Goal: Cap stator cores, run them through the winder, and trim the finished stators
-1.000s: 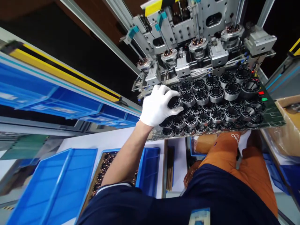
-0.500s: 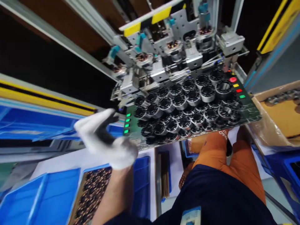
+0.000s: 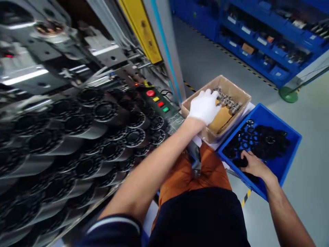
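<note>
My left hand [image 3: 205, 105], in a white glove, is inside the cardboard box [image 3: 189, 104], its curled fingertips at the row of small metal parts [image 3: 232, 104]; whether it grips one is hidden. Further right, my bare right hand [image 3: 253, 164] reaches into the blue bin [image 3: 290, 161]. Its thumb and fingers close round a black part [image 3: 240, 162]. Loose black rings and a heap of black pieces [image 3: 272, 140] lie in that bin. A brown sheet [image 3: 221, 118] covers part of the box's inside.
Rows of black-topped metal cylinders [image 3: 87, 164] stand at the left. A control panel with a red button [image 3: 150, 93] sits beside the box, below a yellow machine post [image 3: 144, 31]. Blue shelving [image 3: 216, 20] stands behind, with a green round base [image 3: 288, 94] on the floor.
The view has swung right. My gloved left hand, blurred at the left of the machine before, is now in the cardboard box. My right hand has come into view in the blue bin.
</note>
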`<act>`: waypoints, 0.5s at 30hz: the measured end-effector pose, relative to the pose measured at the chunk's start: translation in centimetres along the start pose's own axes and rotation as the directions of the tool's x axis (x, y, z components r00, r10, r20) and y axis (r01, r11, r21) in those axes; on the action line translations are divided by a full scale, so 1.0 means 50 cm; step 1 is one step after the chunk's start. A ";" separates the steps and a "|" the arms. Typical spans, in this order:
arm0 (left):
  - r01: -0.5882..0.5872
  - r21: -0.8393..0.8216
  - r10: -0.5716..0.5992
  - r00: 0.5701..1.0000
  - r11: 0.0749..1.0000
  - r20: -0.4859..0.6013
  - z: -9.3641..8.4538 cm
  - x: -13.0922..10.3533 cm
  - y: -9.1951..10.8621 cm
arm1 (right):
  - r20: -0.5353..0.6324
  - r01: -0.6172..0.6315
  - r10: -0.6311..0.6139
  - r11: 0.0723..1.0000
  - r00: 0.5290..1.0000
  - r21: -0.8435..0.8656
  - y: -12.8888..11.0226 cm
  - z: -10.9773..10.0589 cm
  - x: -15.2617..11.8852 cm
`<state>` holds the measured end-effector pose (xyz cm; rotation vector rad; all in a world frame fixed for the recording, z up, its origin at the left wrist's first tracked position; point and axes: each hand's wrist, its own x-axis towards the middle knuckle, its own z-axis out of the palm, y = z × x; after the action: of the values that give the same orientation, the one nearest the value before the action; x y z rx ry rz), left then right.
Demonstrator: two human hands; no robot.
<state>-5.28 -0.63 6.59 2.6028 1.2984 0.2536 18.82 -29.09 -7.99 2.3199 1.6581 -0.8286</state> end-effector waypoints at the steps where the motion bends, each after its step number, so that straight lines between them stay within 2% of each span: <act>1: -0.006 0.033 0.004 0.997 0.999 0.075 0.017 0.066 0.009 | 0.004 -0.006 0.006 1.000 1.000 0.001 -0.003 0.000 -0.001; 4: -0.001 0.104 -0.021 0.977 0.995 0.212 0.076 0.213 0.005 | 0.011 -0.036 0.036 0.999 0.999 -0.005 -0.015 0.005 -0.004; 7: -0.017 0.166 -0.039 0.945 0.986 0.326 0.133 0.287 -0.030 | 0.037 -0.060 0.060 0.998 0.998 -0.016 -0.025 0.015 -0.014; 11: -0.050 0.187 -0.025 0.925 0.981 0.378 0.189 0.311 -0.077 | 0.031 -0.067 0.068 0.998 0.997 -0.010 -0.033 0.032 -0.034; 13: -0.054 0.163 -0.011 0.927 0.985 0.374 0.199 0.308 -0.088 | 0.006 -0.044 0.044 0.999 0.999 0.010 -0.031 0.035 -0.044; 15: -0.057 0.104 0.015 0.931 0.993 0.365 0.193 0.303 -0.089 | -0.018 0.005 -0.004 0.999 1.000 0.054 -0.023 0.029 -0.050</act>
<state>2.75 12.99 -3.07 2.6007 1.1616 -0.2957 16.72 -31.36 -7.67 2.3671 1.6691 -0.8656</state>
